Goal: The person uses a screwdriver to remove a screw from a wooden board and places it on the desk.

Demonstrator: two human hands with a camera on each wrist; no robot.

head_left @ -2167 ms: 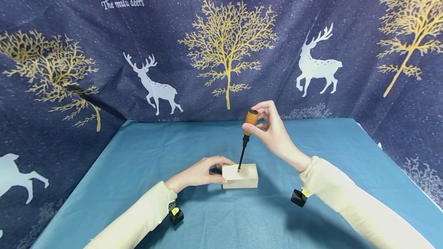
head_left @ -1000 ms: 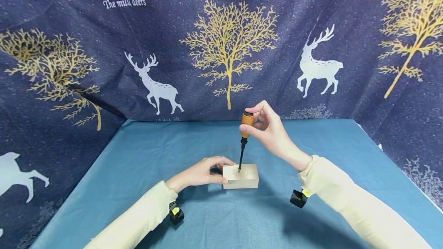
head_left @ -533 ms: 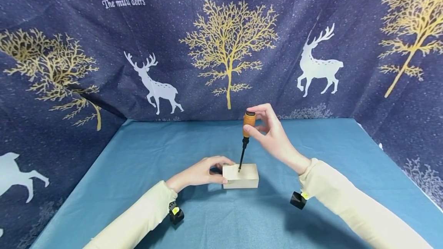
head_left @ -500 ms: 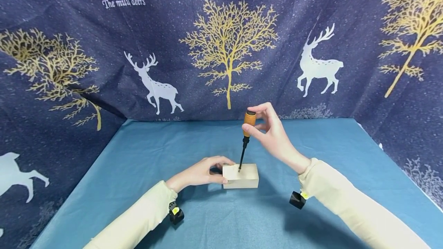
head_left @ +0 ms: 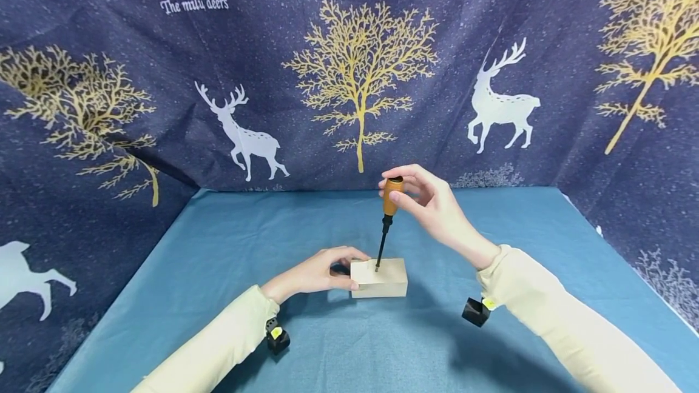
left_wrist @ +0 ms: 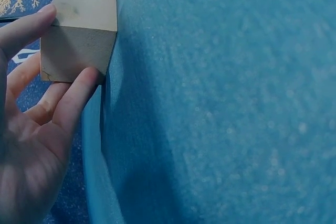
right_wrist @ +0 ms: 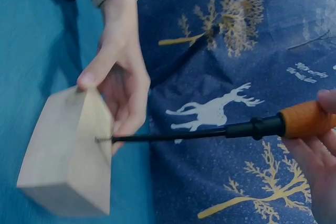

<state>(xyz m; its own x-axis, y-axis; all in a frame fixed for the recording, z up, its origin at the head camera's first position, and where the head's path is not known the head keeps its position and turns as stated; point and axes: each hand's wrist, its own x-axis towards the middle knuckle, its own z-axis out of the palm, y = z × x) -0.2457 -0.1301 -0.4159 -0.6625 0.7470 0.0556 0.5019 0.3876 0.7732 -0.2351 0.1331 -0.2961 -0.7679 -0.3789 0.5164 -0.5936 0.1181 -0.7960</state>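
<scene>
A pale wooden block (head_left: 388, 284) lies on the blue cloth. My left hand (head_left: 319, 270) grips its left end, thumb on the near side and fingers behind; the left wrist view shows the same hold on the block (left_wrist: 79, 51). In my right hand (head_left: 434, 205) is a screwdriver with an orange handle (head_left: 392, 196) and a black shaft (head_left: 383, 238), tilted slightly to the right. Thumb and fingers hold the handle near its top. The tip meets the block's top face, where a small screw (right_wrist: 102, 140) shows in the right wrist view.
Blue cloth (head_left: 246, 229) covers the table. A dark blue backdrop (head_left: 327, 77) with printed deer and golden trees hangs behind and at the sides. Each wrist wears a small black camera (head_left: 278, 341).
My right hand's fingers have shifted round the handle, the index finger now reaching further left over its top. The handle has swayed slightly. The left hand and block stay put.
</scene>
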